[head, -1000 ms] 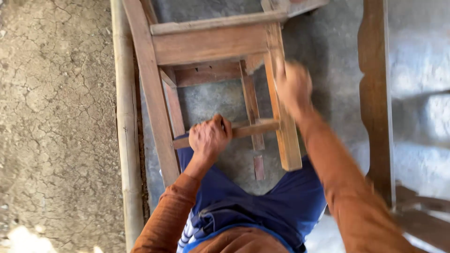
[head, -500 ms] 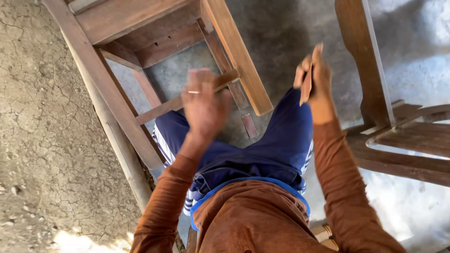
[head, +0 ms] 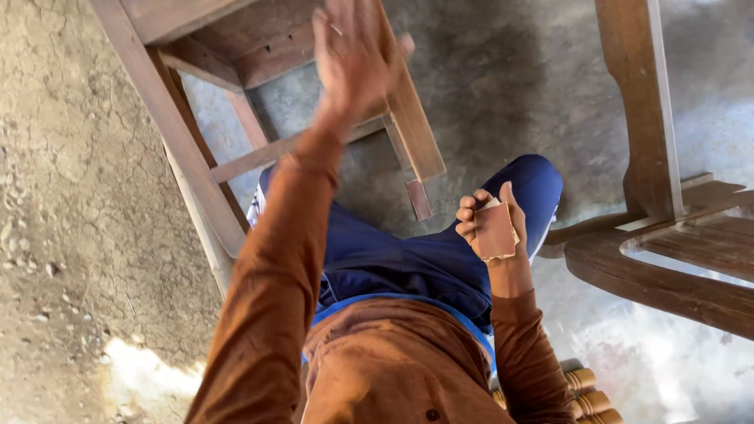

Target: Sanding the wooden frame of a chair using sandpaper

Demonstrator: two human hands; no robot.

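While the person sits over the floor, one head view shows all of it:

Head view, right hand: the right hand (head: 493, 224) is drawn in near the right knee, fingers curled and thumb up, pinching a small brown sanding pad (head: 496, 231) flat against the palm, probably to keep its face ready.

Head view, left hand: the left hand (head: 353, 59) is raised with fingers spread wide, holding nothing, hovering over the wooden chair frame (head: 188, 157); I cannot tell if it touches the wood.

Head view, frame: it lies tipped on the concrete floor (head: 487, 78), legs toward the person's lap, well apart from the pad.

Head view, beside: another wooden piece (head: 644, 110) stands right of the knee.
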